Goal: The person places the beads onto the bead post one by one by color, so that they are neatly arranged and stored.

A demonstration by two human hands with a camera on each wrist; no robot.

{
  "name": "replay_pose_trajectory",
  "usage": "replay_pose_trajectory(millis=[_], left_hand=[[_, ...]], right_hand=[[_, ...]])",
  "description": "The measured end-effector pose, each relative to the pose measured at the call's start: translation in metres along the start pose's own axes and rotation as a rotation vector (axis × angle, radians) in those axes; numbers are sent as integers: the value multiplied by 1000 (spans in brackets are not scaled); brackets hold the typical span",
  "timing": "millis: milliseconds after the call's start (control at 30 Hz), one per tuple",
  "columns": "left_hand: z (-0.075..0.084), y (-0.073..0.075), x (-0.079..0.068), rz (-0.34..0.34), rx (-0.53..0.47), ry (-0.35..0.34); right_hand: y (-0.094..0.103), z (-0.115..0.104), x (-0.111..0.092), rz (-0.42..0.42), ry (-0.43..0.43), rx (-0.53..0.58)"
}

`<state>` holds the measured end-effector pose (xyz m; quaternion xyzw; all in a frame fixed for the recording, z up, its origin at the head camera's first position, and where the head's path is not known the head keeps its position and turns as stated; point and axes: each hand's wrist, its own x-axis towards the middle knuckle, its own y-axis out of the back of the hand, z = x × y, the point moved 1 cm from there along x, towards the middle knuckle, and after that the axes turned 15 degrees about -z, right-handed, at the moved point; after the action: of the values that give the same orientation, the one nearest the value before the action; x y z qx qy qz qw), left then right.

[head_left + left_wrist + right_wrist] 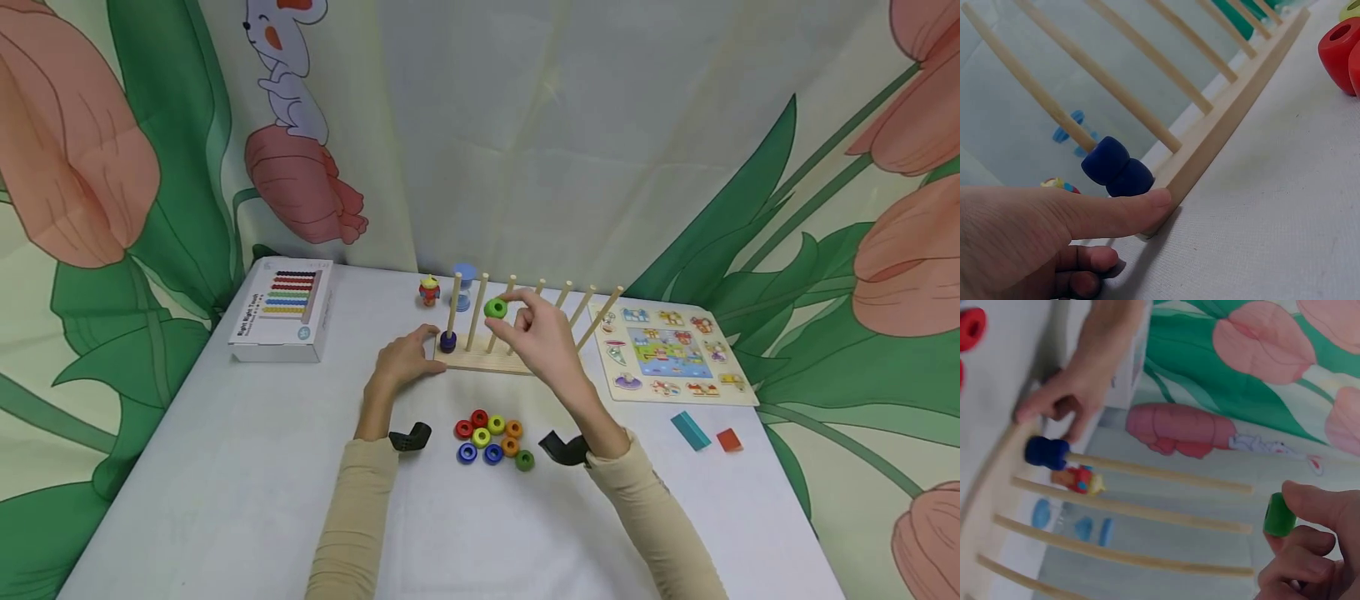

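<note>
Between thumb and fingertips my right hand (543, 337) pinches a green bead (496, 308), with its hole showing. It is held up in front of the pegs, near their tips in the right wrist view. My left hand (405, 358) grips the left end of the wooden peg rack (480, 358), the thumb (1129, 211) lying along its front edge. Two dark blue beads (1116, 165) are stacked low on the leftmost peg; the other pegs stand bare. On the cloth before the rack lie loose beads: red (479, 418), yellow (497, 425), orange (510, 447), blue (467, 453) and green (524, 460).
A white box (281, 308) stands at the left. Behind the rack are a small toy figure (429, 291) and a blue sand timer (464, 287). To the right lie a picture puzzle board (671, 354), a teal block (690, 430) and a red-orange block (729, 440). A printed curtain hangs behind.
</note>
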<state>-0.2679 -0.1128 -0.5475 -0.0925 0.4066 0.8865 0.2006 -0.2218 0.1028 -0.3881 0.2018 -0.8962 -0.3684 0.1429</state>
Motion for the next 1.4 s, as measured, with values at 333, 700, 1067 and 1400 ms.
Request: replay_pose_trajectory(millis=[333,700,1067,1400], left_hand=[[-1,-1,-1,10,-4,-12],[3,4,-2,-2,-5,-5],[1,1,0,1,15,2],[-3,1,2,15,-10,-25]], right_hand=[[3,-4,40,107,15,5],[5,-6,37,130,70,33],[-32,46,-39,-14,-112,276],[-55,94,-111,-323,-362,215]])
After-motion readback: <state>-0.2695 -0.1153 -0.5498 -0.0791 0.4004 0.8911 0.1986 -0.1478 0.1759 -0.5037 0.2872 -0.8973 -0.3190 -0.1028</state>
